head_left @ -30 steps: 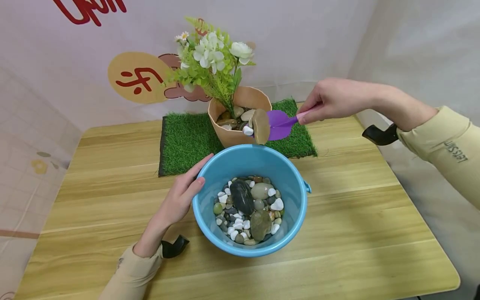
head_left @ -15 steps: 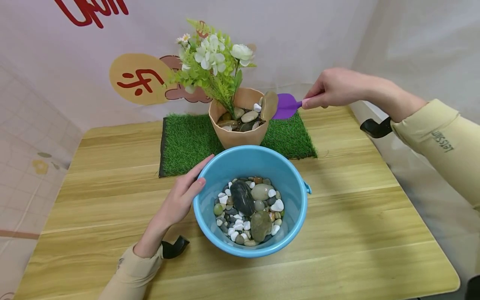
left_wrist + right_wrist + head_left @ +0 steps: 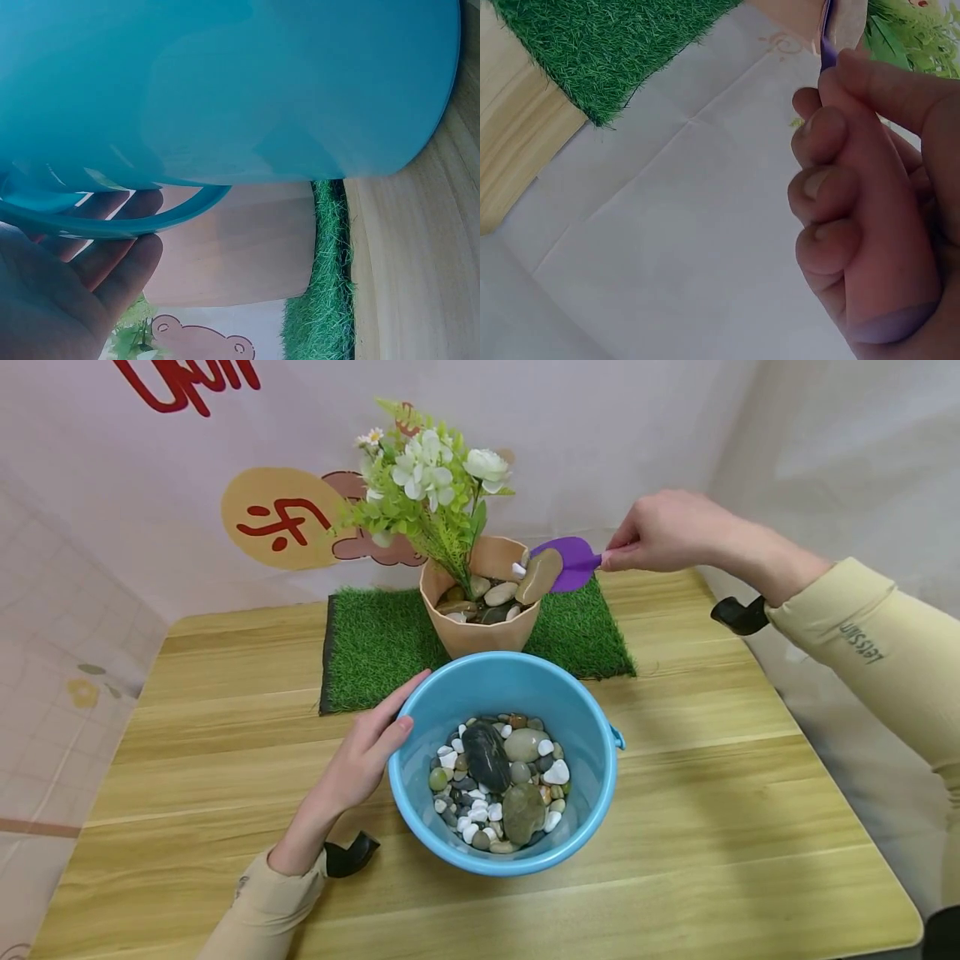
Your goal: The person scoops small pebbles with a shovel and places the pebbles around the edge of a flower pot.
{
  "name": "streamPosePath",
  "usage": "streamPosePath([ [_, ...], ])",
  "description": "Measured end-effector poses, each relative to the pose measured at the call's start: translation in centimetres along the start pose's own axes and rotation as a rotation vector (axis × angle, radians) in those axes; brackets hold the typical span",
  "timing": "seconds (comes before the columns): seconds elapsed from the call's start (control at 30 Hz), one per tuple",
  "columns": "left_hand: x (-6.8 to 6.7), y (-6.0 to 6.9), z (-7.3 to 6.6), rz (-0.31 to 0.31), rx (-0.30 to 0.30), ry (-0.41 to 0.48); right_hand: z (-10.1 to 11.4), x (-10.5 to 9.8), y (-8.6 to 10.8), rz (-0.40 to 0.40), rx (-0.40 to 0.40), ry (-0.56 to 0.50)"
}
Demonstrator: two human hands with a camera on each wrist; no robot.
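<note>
In the head view my right hand (image 3: pixel 671 533) grips a small trowel. The right wrist view shows my curled fingers round its pink handle (image 3: pixel 885 225). Its purple blade (image 3: pixel 576 564) tilts down at the right rim of a peach flowerpot (image 3: pixel 480 635). A large tan stone (image 3: pixel 540 577) and a white pebble (image 3: pixel 519 570) are at the blade's front, over the pot. Several stones lie in the pot round a plant with white flowers (image 3: pixel 423 468). My left hand (image 3: pixel 360 756) holds the rim of a blue bucket (image 3: pixel 600 810), thumb over the edge; the left wrist view shows fingers by its blue band (image 3: pixel 142 225).
Inside the bucket lie several stones, including a large black stone (image 3: pixel 486 756) and small white ones. A green artificial-grass mat (image 3: pixel 378 647) lies beneath the pot on the wooden table (image 3: pixel 720 827). A printed white sheet (image 3: pixel 615 435) hangs behind.
My right hand has moved up and away with the trowel, carrying the tan stone from above the bucket's far rim to the pot's right rim. The left hand and bucket stay put.
</note>
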State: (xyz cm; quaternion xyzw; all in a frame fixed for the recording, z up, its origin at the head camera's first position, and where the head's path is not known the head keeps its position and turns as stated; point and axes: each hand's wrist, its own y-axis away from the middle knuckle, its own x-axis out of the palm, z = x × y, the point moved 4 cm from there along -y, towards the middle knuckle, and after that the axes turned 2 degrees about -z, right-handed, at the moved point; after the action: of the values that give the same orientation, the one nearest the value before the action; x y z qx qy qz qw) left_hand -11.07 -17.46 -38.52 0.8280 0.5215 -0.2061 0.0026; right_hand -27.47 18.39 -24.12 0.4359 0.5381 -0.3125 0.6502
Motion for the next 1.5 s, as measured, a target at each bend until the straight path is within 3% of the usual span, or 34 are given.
streamPosePath([
  [0.37,0.0,-0.1,0.0,0.004,0.0,0.003,1.7,-1.2,0.6,-0.118,0.019,0.103],
  [0.63,0.0,-0.1,0.0,0.006,-0.002,0.006,2.4,-1.2,1.0,-0.136,0.004,0.159],
  [0.87,0.0,0.0,0.0,0.003,0.0,0.004,2.1,-0.9,1.7,-0.146,0.022,0.166],
  [1.5,-0.1,0.1,0.1,-0.014,-0.02,-0.015,0.7,1.3,5.6,-0.297,0.04,0.09],
])
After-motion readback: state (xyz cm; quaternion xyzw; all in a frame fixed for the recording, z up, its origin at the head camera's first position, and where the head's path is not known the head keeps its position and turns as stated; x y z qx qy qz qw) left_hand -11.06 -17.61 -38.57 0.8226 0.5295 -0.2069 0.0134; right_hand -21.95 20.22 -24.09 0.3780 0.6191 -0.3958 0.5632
